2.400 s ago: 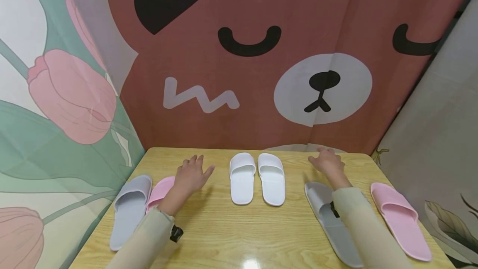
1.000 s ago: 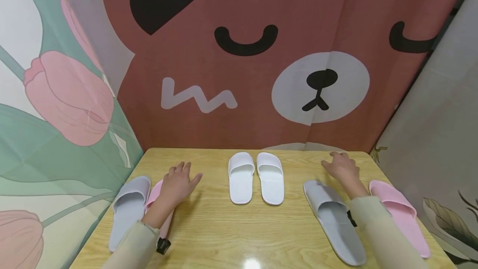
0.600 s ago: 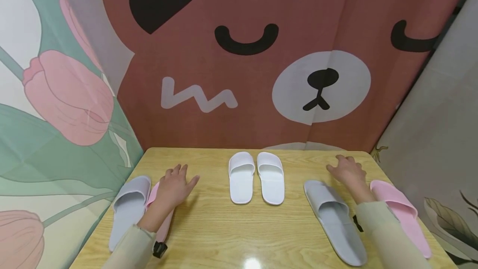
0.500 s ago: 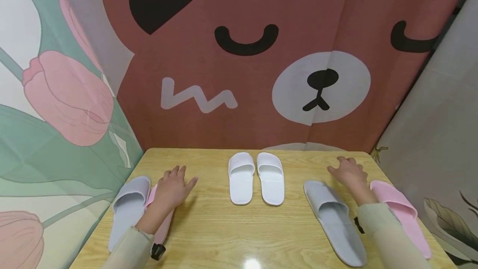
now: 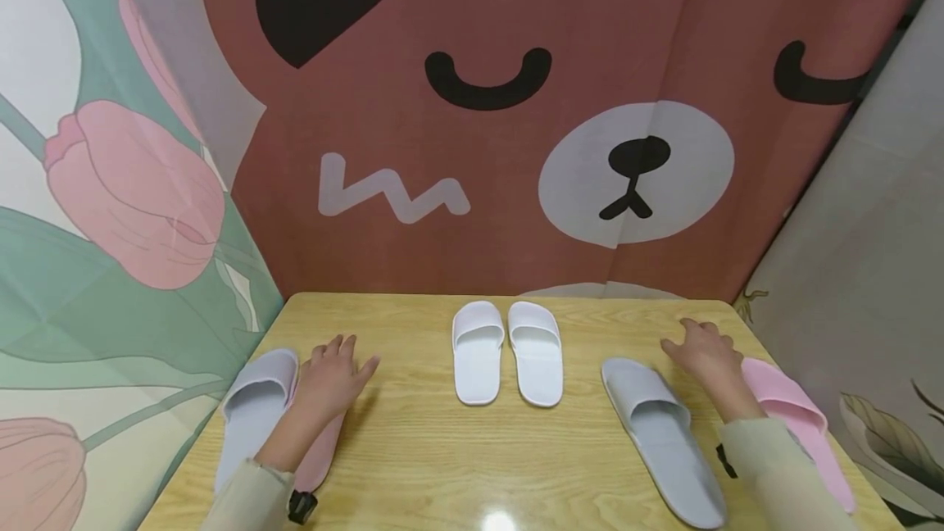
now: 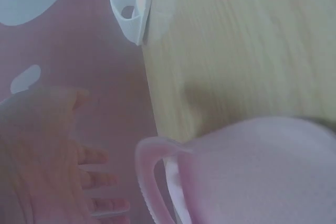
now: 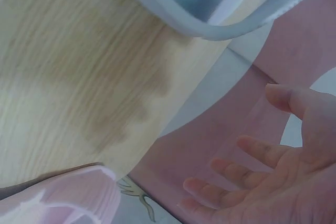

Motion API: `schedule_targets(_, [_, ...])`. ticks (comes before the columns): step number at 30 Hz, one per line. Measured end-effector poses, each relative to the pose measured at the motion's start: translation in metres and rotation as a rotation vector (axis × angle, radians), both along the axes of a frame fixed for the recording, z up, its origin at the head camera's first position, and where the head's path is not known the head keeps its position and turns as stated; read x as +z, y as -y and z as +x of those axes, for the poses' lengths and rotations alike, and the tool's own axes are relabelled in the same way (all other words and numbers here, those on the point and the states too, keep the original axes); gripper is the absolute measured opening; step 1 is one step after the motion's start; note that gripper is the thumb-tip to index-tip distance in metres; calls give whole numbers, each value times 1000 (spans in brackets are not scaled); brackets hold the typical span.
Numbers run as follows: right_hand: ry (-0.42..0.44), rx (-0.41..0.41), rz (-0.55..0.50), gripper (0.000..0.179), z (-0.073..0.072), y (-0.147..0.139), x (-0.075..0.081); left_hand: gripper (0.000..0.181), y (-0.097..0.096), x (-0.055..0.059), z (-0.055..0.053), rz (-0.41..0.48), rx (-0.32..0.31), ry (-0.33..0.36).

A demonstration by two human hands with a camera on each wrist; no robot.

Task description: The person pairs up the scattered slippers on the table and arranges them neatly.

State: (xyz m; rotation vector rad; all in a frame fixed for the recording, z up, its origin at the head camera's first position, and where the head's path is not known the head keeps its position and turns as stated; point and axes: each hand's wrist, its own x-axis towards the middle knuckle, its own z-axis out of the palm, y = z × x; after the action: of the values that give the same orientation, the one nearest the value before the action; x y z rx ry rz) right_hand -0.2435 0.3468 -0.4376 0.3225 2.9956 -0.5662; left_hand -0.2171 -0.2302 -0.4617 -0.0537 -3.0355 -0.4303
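In the head view my left hand hovers over a pink slipper at the left, hiding most of its strap. A grey slipper lies against that slipper's left side. My right hand is held above the table between another grey slipper and another pink slipper. Both hands have spread fingers and hold nothing. The left wrist view has the left hand apart from the pink slipper. In the right wrist view the right hand touches neither slipper.
Two white slippers, the left one and the right one, stand side by side at the table's back edge. A brown bear curtain hangs behind; patterned curtains flank both sides.
My left hand has moved left and nearer to me, over the pink slipper. My right hand has moved right and nearer, away from the grey slipper towards the pink one. The slippers have stayed put.
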Motion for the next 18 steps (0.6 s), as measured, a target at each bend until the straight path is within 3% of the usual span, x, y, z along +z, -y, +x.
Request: schedule_targets(18, [-3,-6,8,73,9,-14,-2,76,10,-6,6,-3,-4,-28])
